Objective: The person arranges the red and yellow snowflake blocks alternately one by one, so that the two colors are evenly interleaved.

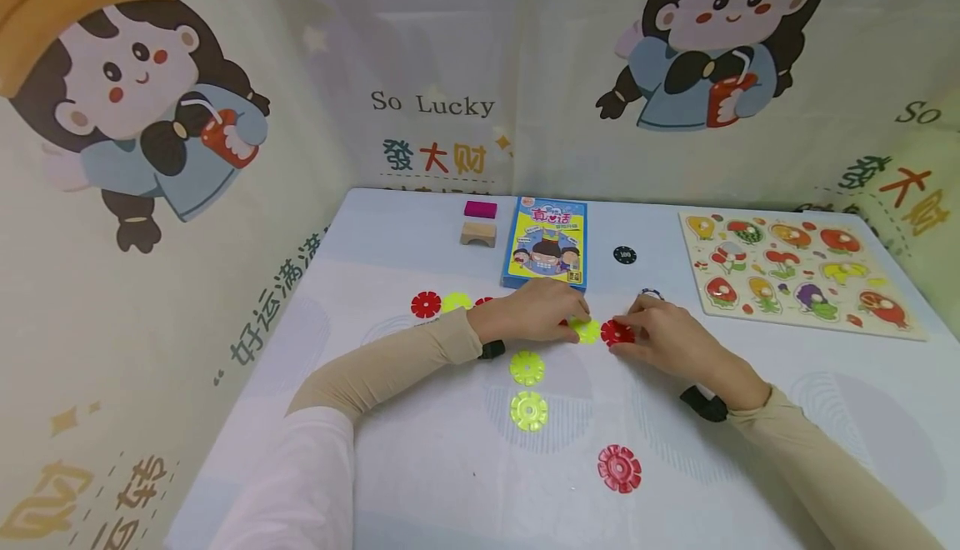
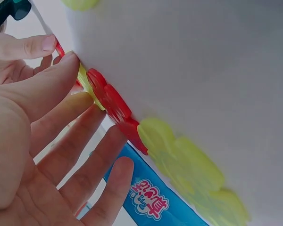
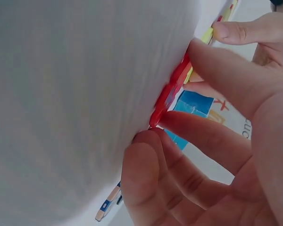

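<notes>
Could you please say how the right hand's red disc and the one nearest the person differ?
The right hand pinches and partly hides its red disc; the nearest red disc lies untouched, unobscured. The held one neighbours a yellow disc; the nearest lies apart. Both are red.

A pale tabletop point(image 1: 420, 475) printed with faint grey-blue circles carries a partly hidden row of notched discs, red and yellow-green, ending at the right in a yellow-green disc point(image 1: 588, 332) and a red disc point(image 1: 617, 333). Two yellow-green pieces point(image 1: 528, 411) lie nearer the viewer, with a lone red piece point(image 1: 619, 468) closer still. Toward the back edge sit a magenta block point(image 1: 481, 209), a wooden arch block point(image 1: 478, 234) just beside it, a blue-edged cartoon box point(image 1: 546, 237), a black round chip point(image 1: 625, 255) marked 100, and a fruit-and-vegetable board point(image 1: 802, 273) at the right.
</notes>
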`<state>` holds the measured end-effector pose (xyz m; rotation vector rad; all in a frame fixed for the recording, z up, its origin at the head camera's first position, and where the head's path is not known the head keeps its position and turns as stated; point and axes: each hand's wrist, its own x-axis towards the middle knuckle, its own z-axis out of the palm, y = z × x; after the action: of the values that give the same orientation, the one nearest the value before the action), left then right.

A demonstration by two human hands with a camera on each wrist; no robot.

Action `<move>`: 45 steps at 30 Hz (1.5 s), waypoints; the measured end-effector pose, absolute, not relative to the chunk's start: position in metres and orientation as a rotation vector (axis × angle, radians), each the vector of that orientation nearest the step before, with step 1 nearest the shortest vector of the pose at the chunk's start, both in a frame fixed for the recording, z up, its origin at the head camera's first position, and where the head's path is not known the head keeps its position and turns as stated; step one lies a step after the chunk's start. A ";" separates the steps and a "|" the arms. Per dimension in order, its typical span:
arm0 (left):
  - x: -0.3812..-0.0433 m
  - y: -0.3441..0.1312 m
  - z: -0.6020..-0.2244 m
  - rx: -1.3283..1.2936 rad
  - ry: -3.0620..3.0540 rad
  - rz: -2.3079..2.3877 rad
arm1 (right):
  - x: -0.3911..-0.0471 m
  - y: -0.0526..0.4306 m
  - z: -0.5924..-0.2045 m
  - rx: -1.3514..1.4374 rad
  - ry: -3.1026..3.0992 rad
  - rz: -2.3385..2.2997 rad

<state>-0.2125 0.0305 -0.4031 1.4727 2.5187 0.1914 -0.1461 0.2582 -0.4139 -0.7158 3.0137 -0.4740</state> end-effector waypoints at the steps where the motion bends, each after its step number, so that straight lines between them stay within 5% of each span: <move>1: -0.213 0.031 -0.403 1.471 2.520 0.193 | -0.146 0.258 -0.414 -0.711 3.014 -0.475; 29: -0.211 0.048 -0.402 1.514 2.499 0.160 | -0.134 0.254 -0.402 -0.598 3.014 -0.454; 45: -0.212 0.061 -0.405 1.587 2.462 0.128 | -0.060 0.164 -0.401 -1.418 2.738 -0.353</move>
<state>-0.2116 0.0606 -0.4048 1.5869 2.4622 0.1278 -0.0601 0.1638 -0.4012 -1.4184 2.7384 -0.3533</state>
